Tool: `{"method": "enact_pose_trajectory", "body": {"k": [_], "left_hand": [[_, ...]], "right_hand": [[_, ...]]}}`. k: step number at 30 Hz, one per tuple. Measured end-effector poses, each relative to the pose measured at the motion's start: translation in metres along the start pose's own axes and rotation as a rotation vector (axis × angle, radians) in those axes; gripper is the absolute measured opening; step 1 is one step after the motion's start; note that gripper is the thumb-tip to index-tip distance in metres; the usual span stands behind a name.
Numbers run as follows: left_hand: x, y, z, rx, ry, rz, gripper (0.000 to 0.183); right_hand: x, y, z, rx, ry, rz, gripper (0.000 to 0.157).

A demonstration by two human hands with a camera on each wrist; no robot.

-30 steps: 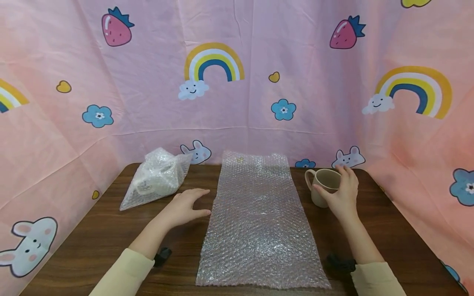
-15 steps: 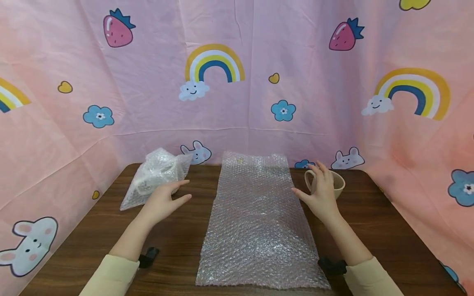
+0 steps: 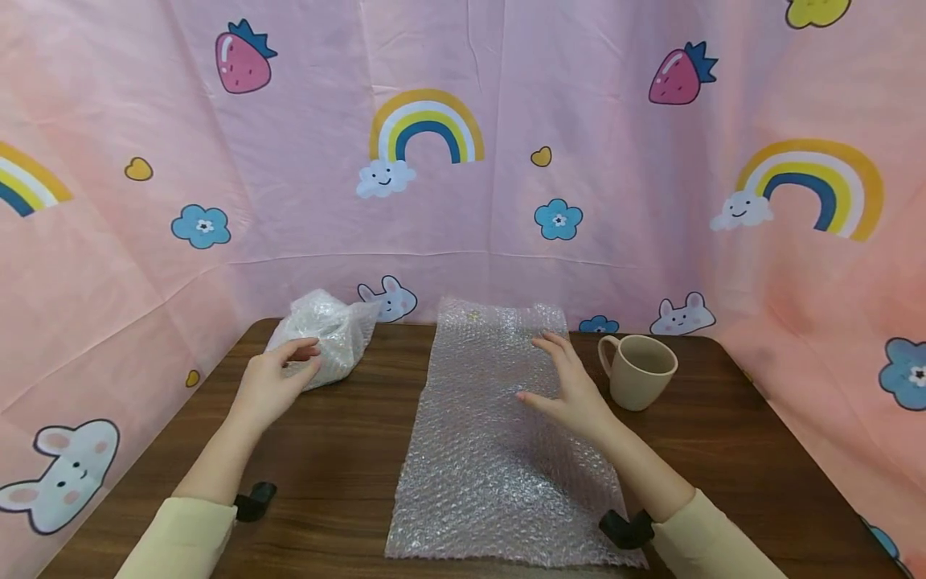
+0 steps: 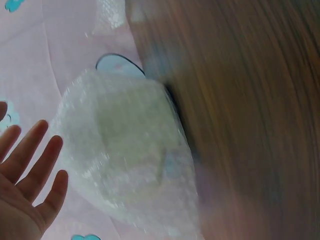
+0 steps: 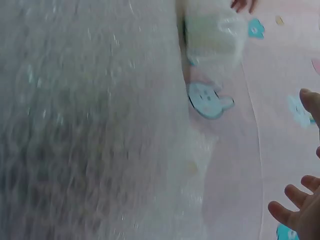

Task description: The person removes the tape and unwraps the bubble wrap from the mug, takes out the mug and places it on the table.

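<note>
A bundle in bubble wrap [image 3: 336, 342] sits at the back left of the table; in the left wrist view the bundle [image 4: 125, 135] looks pale and rounded, its contents blurred by the wrap. My left hand [image 3: 269, 386] is in front of it with fingers parted, holding nothing; whether it touches the wrap cannot be told. Over a flat sheet of bubble wrap [image 3: 477, 450] in the middle, my right hand [image 3: 575, 398] hovers with fingers spread and nothing in its grasp. To its right a beige mug [image 3: 640, 378] stands upright, handle pointing left.
The dark wooden table [image 3: 333, 482] backs onto a pink patterned cloth [image 3: 463, 217], which also rises at both sides. Black straps with small devices [image 3: 255, 503] are on both wrists. The bubble wrap sheet reaches from the table's back edge towards the front.
My right hand has left the mug and moved left over the bubble wrap sheet. The left hand has moved left to the wrapped bundle. Mug and sheet stay in place.
</note>
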State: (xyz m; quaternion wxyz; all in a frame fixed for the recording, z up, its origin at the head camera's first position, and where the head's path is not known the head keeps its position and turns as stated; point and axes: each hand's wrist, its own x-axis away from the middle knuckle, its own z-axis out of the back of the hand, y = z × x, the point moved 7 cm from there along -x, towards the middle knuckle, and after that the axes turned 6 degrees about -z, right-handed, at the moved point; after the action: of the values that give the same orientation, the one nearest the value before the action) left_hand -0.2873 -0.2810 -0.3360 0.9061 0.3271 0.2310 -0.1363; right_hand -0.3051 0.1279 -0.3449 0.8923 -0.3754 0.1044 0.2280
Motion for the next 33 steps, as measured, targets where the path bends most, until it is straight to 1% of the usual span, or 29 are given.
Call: {"method": "enact_pose_trajectory", "body": {"k": [3,5,6,8,11,15,19,22,26,30,31,33], "left_hand": [[-0.001,-0.006,0.013,-0.022,0.092,-0.015,0.033],[-0.001,-0.011,0.021,-0.039,0.144,-0.009,0.032],[-0.002,-0.014,0.025,-0.046,0.161,-0.003,0.032],[-0.002,-0.02,0.032,-0.046,0.171,0.021,0.032],[-0.003,-0.03,0.04,-0.033,0.153,0.06,0.034],[-0.006,-0.043,0.048,-0.028,0.126,0.103,0.037],[-0.01,-0.053,0.053,-0.022,0.104,0.149,0.044],[-0.014,-0.06,0.054,-0.009,0.086,0.172,0.049],[-0.019,-0.069,0.053,-0.011,0.056,0.195,0.053],[-0.024,-0.077,0.05,0.009,0.001,0.222,0.059],[-0.025,-0.079,0.049,0.014,-0.011,0.228,0.06],[-0.026,-0.082,0.046,0.032,-0.033,0.243,0.062]], "right_hand": [[-0.002,-0.012,-0.014,-0.04,-0.077,-0.012,0.079],[-0.005,-0.019,-0.024,-0.065,-0.12,-0.009,0.078],[-0.006,-0.023,-0.028,-0.08,-0.14,-0.008,0.078],[-0.008,-0.03,-0.036,-0.099,-0.17,-0.003,0.077],[-0.012,-0.038,-0.045,-0.105,-0.193,0.017,0.076],[-0.019,-0.048,-0.053,-0.139,-0.202,0.04,0.074],[-0.026,-0.055,-0.063,-0.211,-0.229,0.014,0.072],[-0.031,-0.059,-0.073,-0.269,-0.255,-0.025,0.071],[-0.039,-0.064,-0.088,-0.346,-0.283,-0.055,0.069],[-0.047,-0.068,-0.102,-0.413,-0.289,-0.072,0.065],[-0.049,-0.07,-0.104,-0.427,-0.284,-0.075,0.064],[-0.049,-0.079,-0.103,-0.462,-0.28,-0.1,0.062]]}}
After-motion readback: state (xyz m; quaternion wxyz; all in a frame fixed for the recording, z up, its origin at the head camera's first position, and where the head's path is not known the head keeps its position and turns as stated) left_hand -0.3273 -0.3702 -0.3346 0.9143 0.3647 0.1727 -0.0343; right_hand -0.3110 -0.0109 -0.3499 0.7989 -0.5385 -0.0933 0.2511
